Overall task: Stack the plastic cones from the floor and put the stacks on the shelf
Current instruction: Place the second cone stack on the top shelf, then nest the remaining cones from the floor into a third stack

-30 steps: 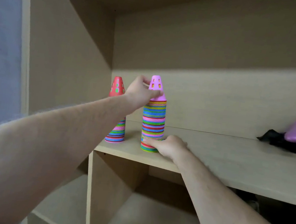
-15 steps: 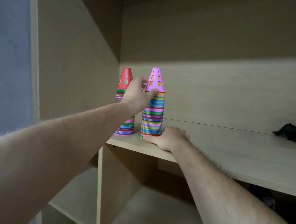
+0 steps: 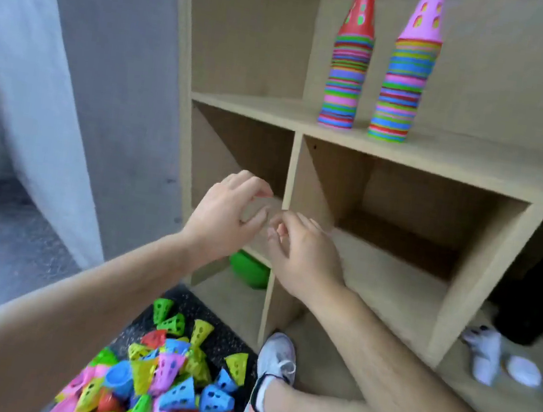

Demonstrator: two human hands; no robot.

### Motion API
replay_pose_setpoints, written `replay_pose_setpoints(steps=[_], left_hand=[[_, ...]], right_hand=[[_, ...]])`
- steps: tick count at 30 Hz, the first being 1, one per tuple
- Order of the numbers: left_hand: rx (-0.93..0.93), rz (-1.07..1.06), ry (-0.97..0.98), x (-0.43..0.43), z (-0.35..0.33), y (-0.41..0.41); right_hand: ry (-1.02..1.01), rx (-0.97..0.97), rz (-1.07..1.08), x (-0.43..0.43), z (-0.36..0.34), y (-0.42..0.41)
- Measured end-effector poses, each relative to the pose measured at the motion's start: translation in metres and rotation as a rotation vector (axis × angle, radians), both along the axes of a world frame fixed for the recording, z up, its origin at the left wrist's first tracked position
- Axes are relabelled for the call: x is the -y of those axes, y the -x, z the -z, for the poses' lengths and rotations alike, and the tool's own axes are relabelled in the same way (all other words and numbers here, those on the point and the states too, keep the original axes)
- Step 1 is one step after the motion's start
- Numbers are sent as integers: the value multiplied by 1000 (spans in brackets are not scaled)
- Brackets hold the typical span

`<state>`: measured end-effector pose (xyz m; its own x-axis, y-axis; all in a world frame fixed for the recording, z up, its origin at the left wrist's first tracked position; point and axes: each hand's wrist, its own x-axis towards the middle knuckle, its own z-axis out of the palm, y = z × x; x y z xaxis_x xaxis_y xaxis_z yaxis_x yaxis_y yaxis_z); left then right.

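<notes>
Now, between loads: a red-topped stack (image 3: 345, 77) and a pink-topped stack (image 3: 403, 88) of nested striped plastic cones stand upright, side by side but apart, on the pale wooden shelf (image 3: 459, 161). Both the left hand (image 3: 224, 213) and the right hand (image 3: 299, 247) hang close together in mid-air before a lower cubby, fingers (image 3: 255, 184) loosely curled, grasping nothing. Next move, by my judgement: reach down to the loose heap of perforated coloured cones (image 3: 163, 385) on the dark speckled floor (image 3: 208, 308) beside the white shoe (image 3: 270, 378) and start nesting a fresh stack.
</notes>
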<state>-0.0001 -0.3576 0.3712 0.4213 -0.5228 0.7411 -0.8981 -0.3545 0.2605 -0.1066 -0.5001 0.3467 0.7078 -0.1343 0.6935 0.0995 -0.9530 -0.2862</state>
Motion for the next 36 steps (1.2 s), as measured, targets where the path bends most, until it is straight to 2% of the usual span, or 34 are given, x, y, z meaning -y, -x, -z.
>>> replay_pose_setpoints(steps=[8,10,15,18,23,27,33,36], left_hand=[[-461,-169,-312,-138,266,58],[-567,-186,-384,-157,320,78],[-747,-136,-523,-168,421,134],[-850,-133,-608,-162,454,158],[-896,-118,-648,-151,484,174],[-935,-107,-644,-149,491,178],[-1113,-112,-602,-152,494,182],[-1153,-106,-585,-159,493,183]], right_hand=[[-196,-600,-136,-128,247,21],[-265,-722,-109,-139,297,39],[-357,-855,92,-139,394,95],[-370,-994,160,-131,425,115],[-341,-1035,222,-132,441,116],[-334,-1004,174,-138,449,119],[-354,-1264,61,-135,466,120],[-416,-1233,55,-130,464,120]])
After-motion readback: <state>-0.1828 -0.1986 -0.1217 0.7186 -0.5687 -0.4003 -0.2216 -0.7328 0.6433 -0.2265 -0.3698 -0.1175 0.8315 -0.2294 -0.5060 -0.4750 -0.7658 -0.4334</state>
